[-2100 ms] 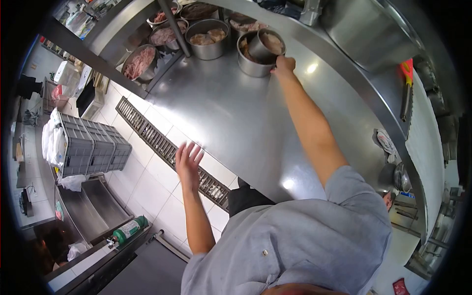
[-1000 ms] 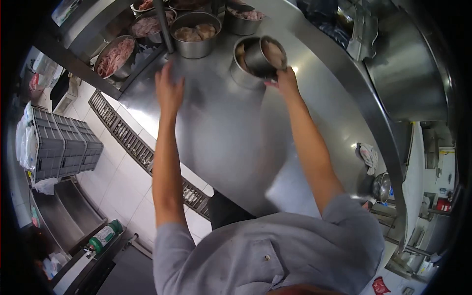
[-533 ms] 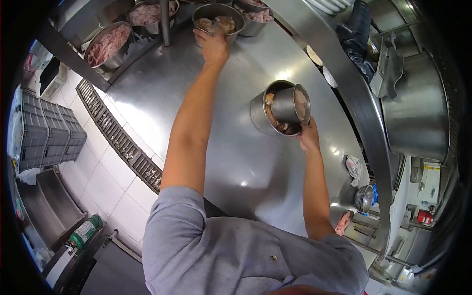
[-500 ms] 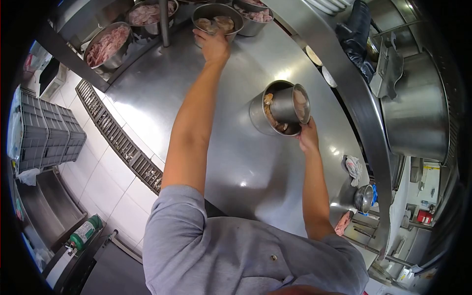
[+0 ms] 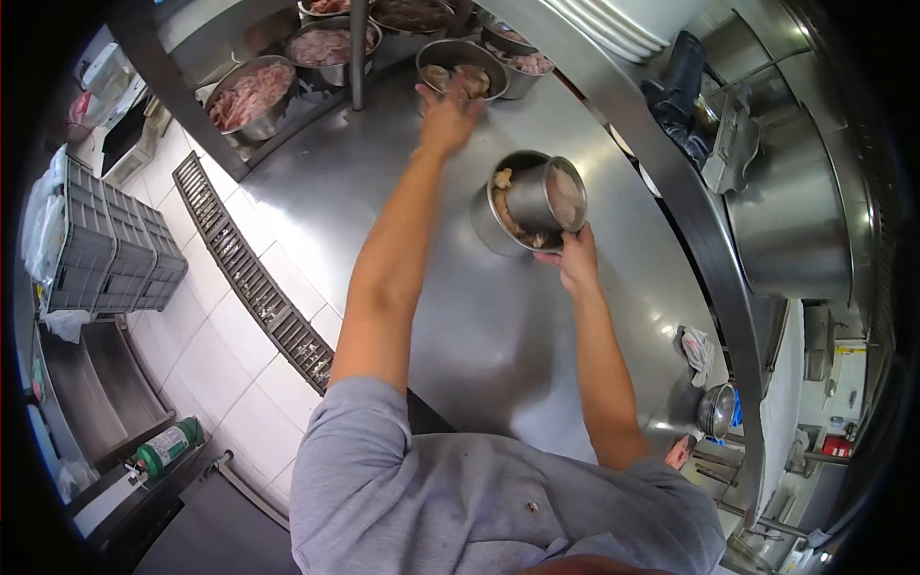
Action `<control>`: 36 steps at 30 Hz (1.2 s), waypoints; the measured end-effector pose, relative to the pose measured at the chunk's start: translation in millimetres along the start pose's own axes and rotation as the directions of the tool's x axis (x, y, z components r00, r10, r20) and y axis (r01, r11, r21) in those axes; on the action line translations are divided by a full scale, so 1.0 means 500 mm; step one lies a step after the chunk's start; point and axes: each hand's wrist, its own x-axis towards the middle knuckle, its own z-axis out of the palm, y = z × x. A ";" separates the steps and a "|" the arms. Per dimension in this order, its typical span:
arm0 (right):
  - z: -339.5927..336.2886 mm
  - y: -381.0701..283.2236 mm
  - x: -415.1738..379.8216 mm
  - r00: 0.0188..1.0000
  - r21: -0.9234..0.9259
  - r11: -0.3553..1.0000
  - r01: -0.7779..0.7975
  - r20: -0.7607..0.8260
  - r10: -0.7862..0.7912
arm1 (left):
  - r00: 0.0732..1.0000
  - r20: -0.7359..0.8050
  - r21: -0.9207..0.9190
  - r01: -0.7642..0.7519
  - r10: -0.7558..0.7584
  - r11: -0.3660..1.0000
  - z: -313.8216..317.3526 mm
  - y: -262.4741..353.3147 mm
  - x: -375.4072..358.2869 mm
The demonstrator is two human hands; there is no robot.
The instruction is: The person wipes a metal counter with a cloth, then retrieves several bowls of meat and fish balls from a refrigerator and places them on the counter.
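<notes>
My left hand (image 5: 450, 123) reaches to the far side of the steel counter, fingers spread at the near rim of a steel bowl (image 5: 491, 69). Brownish, rounded pieces of food (image 5: 470, 82) lie in that bowl. My right hand (image 5: 577, 261) is closed at the rims of two nested steel containers. The larger one is a deep pot (image 5: 487, 222) with yellowish-brown food pieces against its inner wall. Tilted inside its mouth is a smaller steel pot (image 5: 533, 203), which holds pale pieces. Which rim the right fingers grip is partly hidden.
Steel bowls of raw pink meat (image 5: 251, 98) stand along the far left, beside a metal post (image 5: 358, 57). A cloth (image 5: 697, 353) and stacked small bowls (image 5: 717, 410) lie at right. A large stockpot (image 5: 791, 201) stands beyond the counter rail. Grey crates (image 5: 115, 240) are on the floor.
My left hand's fingers have spread apart at the bowl's rim. The nested pots and my right hand have moved left, closer to the bowl. The whole view has shifted slightly.
</notes>
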 end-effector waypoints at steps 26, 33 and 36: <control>0.086 0.013 0.239 0.933 0.453 0.864 0.220 -0.356 -0.051 | 0.162 -0.098 0.277 0.952 -0.982 0.130 -0.469 -0.353 -1.790; 0.062 0.061 0.342 0.910 -0.110 0.903 0.415 0.053 -0.411 | 0.213 -0.019 -0.205 0.955 -0.977 0.213 -0.475 -0.293 -1.632; 0.086 0.067 0.203 0.733 -0.511 0.531 0.676 0.539 -0.415 | 0.300 -0.132 -0.357 0.875 -0.945 0.327 -0.506 -0.336 -1.649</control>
